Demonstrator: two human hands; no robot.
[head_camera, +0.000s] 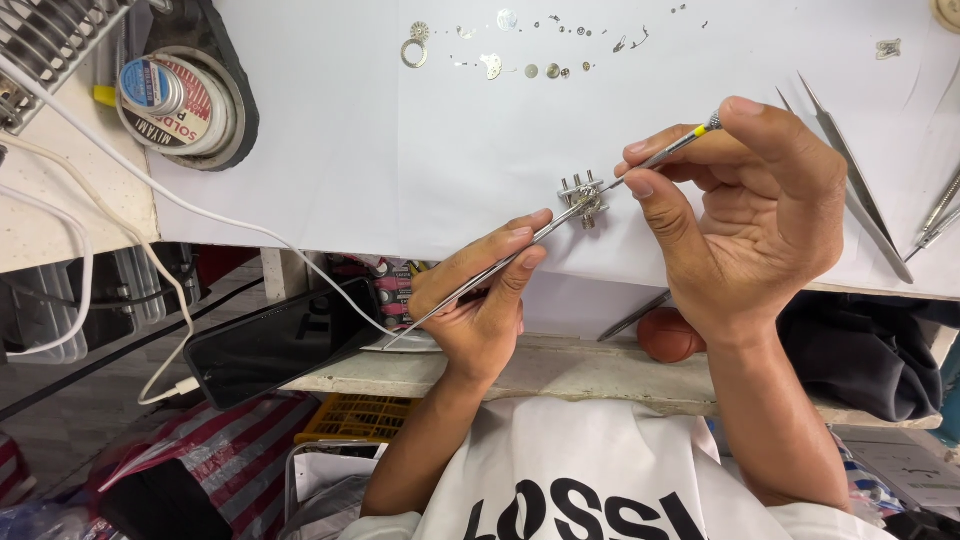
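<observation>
1. Pinching a pair of slim steel tweezers (500, 262), your left hand (480, 300) sits just off the near edge of the white worktop (330, 130); thumb and forefinger are closed on the shaft, and the tips reach up to the small metal holder (583, 196).
2. Your right hand (745, 215) grips a thin screwdriver with a yellow band (672, 150) between thumb and fingers, with the forefinger tip resting on its end cap; the blade points down to the left and meets the holder.
3. That holder, a little steel clamp with upright pegs, stands on the white sheet near the worktop's near edge, between your two hands and touched by both tools.
4. A scatter of tiny watch parts (520, 50), gears, a ring and small plates, lies in a loose row along the far edge of the worktop, well apart from the holder.
5. A second pair of tweezers (850, 170) lies flat near the right edge, partly behind your right hand, with another slim tool (935, 225) beside it.
6. At the far left corner sits a round tin (175, 95) on a dark dish.
7. Below the near edge, a dark phone (285, 340) with a white cable (130, 170) plugged in rests on a lower ledge to the left of your left hand.
</observation>
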